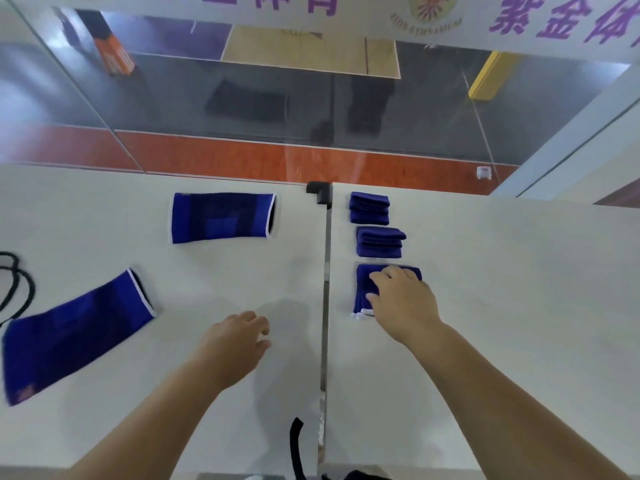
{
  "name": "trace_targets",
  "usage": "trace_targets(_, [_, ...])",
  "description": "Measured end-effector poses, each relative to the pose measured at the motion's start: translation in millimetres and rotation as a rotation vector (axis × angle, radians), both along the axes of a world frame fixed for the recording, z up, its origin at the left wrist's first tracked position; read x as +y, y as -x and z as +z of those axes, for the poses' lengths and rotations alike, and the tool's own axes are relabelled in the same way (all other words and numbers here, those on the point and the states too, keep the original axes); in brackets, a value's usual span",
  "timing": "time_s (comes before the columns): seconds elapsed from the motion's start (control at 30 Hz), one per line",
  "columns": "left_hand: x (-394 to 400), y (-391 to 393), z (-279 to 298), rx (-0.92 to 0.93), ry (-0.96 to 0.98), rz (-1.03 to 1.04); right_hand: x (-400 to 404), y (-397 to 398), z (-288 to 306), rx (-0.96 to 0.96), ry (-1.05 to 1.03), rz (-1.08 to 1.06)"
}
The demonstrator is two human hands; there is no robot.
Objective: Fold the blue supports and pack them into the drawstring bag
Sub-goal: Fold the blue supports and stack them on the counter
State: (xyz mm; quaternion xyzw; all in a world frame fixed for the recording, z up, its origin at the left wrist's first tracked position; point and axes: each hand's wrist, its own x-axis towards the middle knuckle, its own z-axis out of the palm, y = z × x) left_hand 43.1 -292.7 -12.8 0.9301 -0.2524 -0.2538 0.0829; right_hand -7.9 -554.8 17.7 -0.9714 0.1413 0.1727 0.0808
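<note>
Right hand (pixel 403 303) is lying palm-down on a folded blue support (pixel 363 289), fingers spread and flat, pressing it against the right table (pixel 519 306); nothing is being pinched. This piece is sitting just right of the seam (pixel 325 306) between the two white tables, its white-trimmed ends pointing toward the near edge.

Two more folded supports are lying in a column beyond it: the middle stack (pixel 380 242) and the far stack (pixel 369 208), each apart from its neighbour by a narrow gap, the far one lying near the table's back edge and the black corner bracket (pixel 320 192).

Left hand (pixel 239 341) is hovering over bare surface on the left table (pixel 104 427), fingers loosely curled, holding nothing.

Two unfolded supports are lying flat on the left table: one (pixel 221 218) near the back edge, the other (pixel 72 336) angled toward the left edge. Bare tabletop is separating them from each other and from the left hand.

A black cord (pixel 20 289) is looping at the far left edge; whether it belongs to the drawstring bag cannot be told. A black strap (pixel 296 445) is hanging at the near edge.
</note>
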Motion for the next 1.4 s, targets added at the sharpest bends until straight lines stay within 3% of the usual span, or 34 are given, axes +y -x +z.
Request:
trace_targets(0.13, [24,0,3,-0.006,0.040,0.063,29,-12,13,-0.030,-0.079,0.050])
trace_targets(0.4, [105,-11,8,-0.056,0.200,0.243,109,-29,1,0.090,-0.206,0.200])
trace_targets(0.57, [176,-35,5,-0.116,0.146,0.350,161,-42,-10,0.080,-0.273,0.186])
trace_targets(0.73, [234,-62,-4,-0.095,-0.041,0.401,209,-52,-21,0.088,-0.296,0.179])
trace_targets(0.83, [250,-70,-14,-0.056,-0.083,0.346,231,-57,-27,0.079,-0.291,0.167])
trace_targets(0.93, [250,-73,-20,-0.101,0.006,0.247,247,-58,-30,0.051,-0.284,0.137])
trace_targets(1.1, [228,-81,-31,0.003,0.119,-0.081,257,-50,-31,-0.058,-0.261,0.103])
trace_targets(1.23, [201,-83,-25,0.021,0.073,-0.342,257,-38,-38,-0.185,-0.215,0.176])
trace_targets(1.33, [199,-81,-30,-0.112,0.175,-0.415,262,-28,-48,-0.148,-0.224,0.243])
trace_targets(1.4, [206,-81,-38,-0.193,0.201,-0.351,265,-20,-54,-0.118,-0.198,0.272])
